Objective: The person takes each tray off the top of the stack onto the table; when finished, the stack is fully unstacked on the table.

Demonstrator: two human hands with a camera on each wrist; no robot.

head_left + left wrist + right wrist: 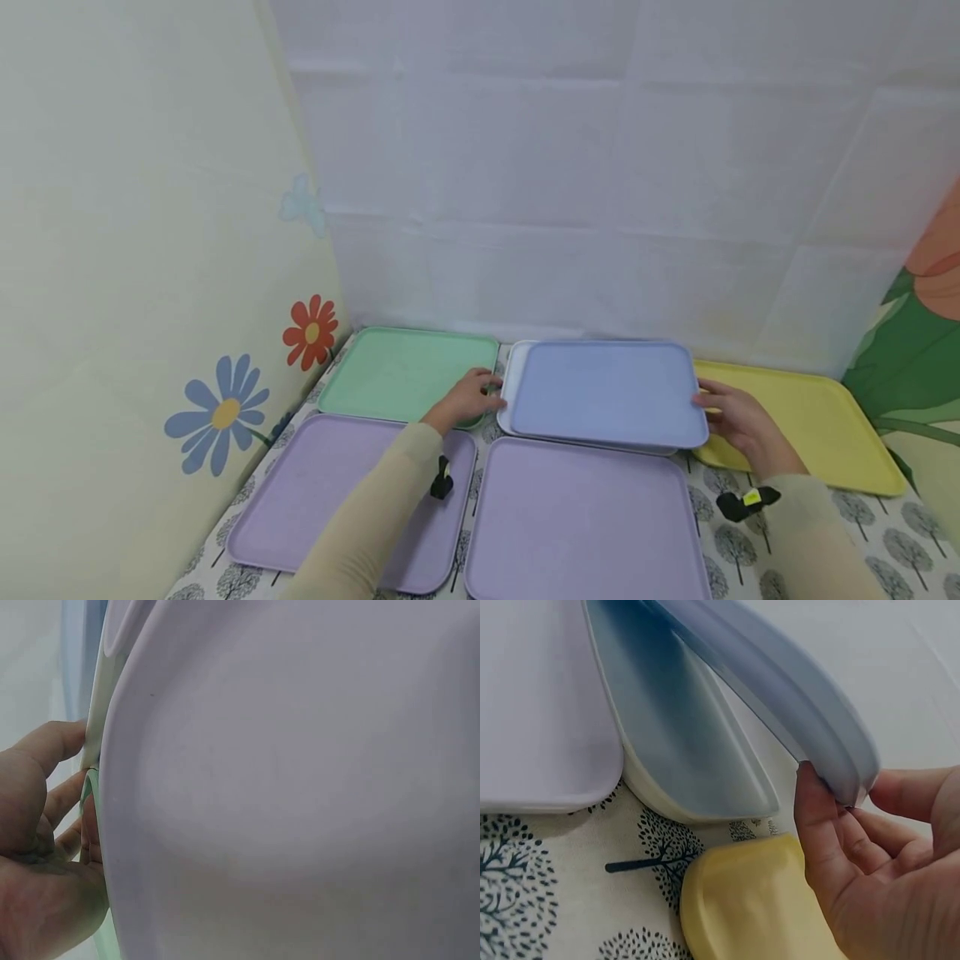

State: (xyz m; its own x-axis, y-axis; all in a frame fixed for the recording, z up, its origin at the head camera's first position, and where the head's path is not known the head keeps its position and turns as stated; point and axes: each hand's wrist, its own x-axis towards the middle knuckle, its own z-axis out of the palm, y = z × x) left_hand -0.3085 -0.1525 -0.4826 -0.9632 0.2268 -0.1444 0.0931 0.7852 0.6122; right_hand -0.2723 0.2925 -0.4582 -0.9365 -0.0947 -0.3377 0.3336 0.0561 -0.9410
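In the head view, a light blue tray (607, 392) lies tilted over a white tray (510, 396), its right end raised. My right hand (741, 423) pinches that right edge between thumb and fingers. The right wrist view shows the blue tray (817, 712) lifted at an angle, a gap separating it from the white tray (686, 735) beneath. At the white tray's left edge is my left hand (467, 398), its fingers loosely bent and the thumb at the rim. In the left wrist view, a lavender tray (285, 765) hides part of the left hand's fingers.
A green tray (405, 371) is at back left, a yellow tray (810, 425) at right. Two lavender trays stand in front, one on the left (300, 483) and one in the middle (585, 517). The cloth (735, 542) has tree prints. A white sheet (525, 167) hangs behind.
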